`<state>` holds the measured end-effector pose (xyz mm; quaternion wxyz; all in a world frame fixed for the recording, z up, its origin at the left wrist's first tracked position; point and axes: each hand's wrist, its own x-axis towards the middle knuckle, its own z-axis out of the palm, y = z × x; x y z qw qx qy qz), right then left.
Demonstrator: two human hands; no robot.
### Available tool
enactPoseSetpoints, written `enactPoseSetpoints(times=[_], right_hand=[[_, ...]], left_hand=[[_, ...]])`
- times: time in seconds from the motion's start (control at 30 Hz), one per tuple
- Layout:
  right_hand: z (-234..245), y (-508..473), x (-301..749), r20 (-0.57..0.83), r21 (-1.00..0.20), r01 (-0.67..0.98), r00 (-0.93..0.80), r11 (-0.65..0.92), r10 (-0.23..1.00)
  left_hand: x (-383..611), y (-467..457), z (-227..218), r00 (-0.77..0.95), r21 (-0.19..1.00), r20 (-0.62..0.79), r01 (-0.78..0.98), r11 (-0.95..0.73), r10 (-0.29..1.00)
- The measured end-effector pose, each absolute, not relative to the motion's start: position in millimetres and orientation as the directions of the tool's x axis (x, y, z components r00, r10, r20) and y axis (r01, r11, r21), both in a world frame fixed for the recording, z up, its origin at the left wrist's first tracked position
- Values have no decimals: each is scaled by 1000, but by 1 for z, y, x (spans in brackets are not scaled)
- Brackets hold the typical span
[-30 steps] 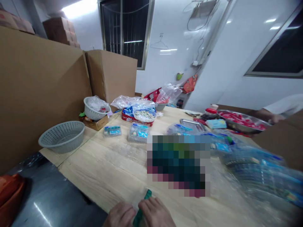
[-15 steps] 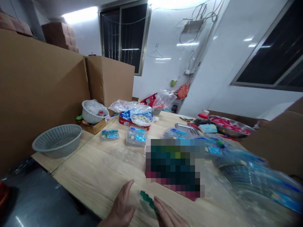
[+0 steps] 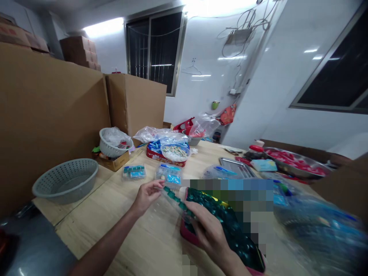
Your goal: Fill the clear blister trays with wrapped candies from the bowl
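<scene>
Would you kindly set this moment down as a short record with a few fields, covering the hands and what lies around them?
Left hand: pinches one end of a clear plastic strip of teal pieces
Right hand: holds the strip's other end, above a red-rimmed tray
Tray contents: dark teal pieces, partly pixelated
Surface: wooden table
Nearby: grey perforated basket; steel tray
Behind: cardboard boxes

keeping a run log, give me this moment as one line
left hand: pinches green strip | right hand: holds strip's other end, over red tray
</scene>
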<state>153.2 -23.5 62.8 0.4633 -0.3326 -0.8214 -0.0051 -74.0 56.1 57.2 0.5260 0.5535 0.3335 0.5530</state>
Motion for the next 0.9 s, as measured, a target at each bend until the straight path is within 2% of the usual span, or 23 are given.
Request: enactPoseSetpoints(times=[0.07,0.17,0.23,0.33,0.43,0.57,0.9], right_hand=[[59,-8,154,737,-416,544,-268,729,620],[54,12,156,619,-653,471,-119,593,777],[52,29,157,525,-784,365,-44,502,850],[47,65,160,411,-901,187,70,392,909],[40,111,164,305,-951,108,181,289,935],[30,162,168,203,-974,144,212,175,956],[1,201,168,23,-969,240,308,-54,951]], left_hand=[[-76,71,63,183,951,262,-218,-221,948],[-79,89,62,213,953,273,-193,-234,938],[-80,102,59,219,953,289,-157,-259,932],[-79,126,56,196,949,316,-49,-313,928],[-71,155,57,188,921,333,145,-362,924],[-59,192,59,120,845,325,408,-345,938],[-49,211,40,-32,663,381,706,-249,924]])
